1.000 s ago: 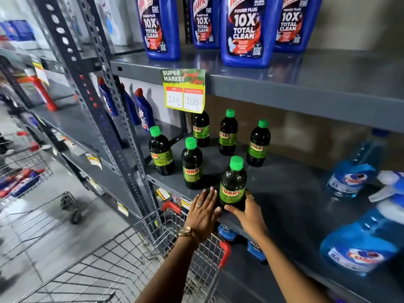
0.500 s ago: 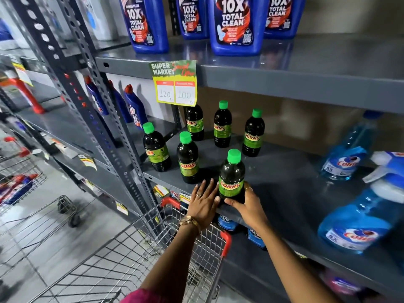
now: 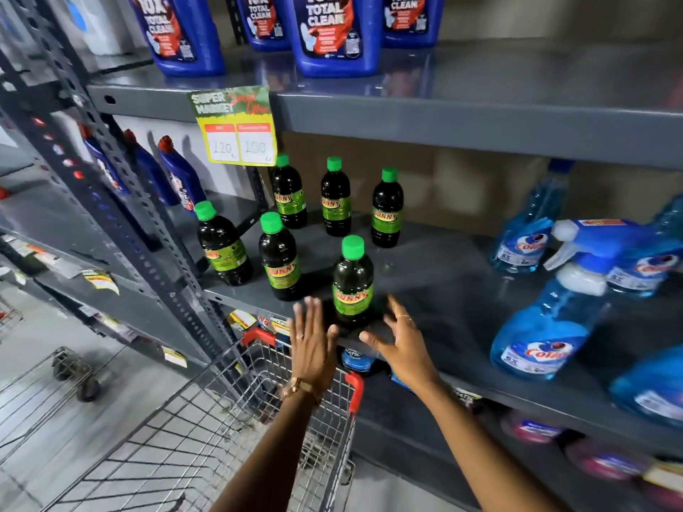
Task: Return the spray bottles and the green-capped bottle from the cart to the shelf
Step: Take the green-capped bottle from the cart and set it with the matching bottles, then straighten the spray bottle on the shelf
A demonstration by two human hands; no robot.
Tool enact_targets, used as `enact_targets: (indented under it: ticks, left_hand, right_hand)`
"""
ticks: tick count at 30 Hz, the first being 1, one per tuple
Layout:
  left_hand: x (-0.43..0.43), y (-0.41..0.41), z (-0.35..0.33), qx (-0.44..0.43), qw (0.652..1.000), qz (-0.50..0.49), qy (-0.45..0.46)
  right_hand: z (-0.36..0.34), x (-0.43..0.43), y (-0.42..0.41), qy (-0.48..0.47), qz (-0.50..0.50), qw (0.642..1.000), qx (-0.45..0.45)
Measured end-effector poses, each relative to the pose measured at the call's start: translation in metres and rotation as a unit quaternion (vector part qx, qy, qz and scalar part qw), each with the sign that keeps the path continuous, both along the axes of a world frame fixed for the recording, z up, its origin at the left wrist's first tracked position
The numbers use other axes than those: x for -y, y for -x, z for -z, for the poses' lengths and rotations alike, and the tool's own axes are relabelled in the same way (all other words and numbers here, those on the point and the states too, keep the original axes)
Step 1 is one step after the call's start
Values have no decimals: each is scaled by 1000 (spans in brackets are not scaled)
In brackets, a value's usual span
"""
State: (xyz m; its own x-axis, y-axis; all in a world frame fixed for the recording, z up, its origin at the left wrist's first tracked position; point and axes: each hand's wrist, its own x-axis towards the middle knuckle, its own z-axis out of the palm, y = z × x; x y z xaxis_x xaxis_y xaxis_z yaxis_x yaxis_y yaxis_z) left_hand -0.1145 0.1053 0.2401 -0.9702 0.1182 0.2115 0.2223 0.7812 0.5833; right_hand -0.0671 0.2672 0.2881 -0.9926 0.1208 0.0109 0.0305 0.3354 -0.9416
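Below shelf edge (image 3: 462, 367), blue packs (image 3: 356, 358) half hidden, labels unreadable.

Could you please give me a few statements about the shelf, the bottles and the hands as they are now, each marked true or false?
1. Six green-capped bottles stand upright on the middle shelf. True.
2. The left hand has a closed grip on the front green-capped bottle. False: it is open, fingers spread, beside the bottle.
3. The right hand is open, to the right of that bottle. True.
4. The blue spray bottles stand on the top shelf. False: they are on the middle shelf, at the right.
5. The price tag hangs from the upper shelf's edge. True.
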Motion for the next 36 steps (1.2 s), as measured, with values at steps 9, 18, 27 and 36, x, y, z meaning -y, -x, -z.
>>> enact_targets:
  ticks: [9,18,27,36]
  left_hand:
    - [-142,-106,-13,-48,989,126,-66]
    - [-186,-95,2,18,986,98,132]
    - [-194,-99,0,-5,988,91,123]
    - [-196,-101,-9,40,980,104,165]
  right_hand:
    - [13,-80,-127,-80,371,902,-206]
    - [3,-160,-98,32,267,962,-46]
    - [6,-163,-102,67,212,974,-35]
    - [9,-163,-102,78,209,973,-54]
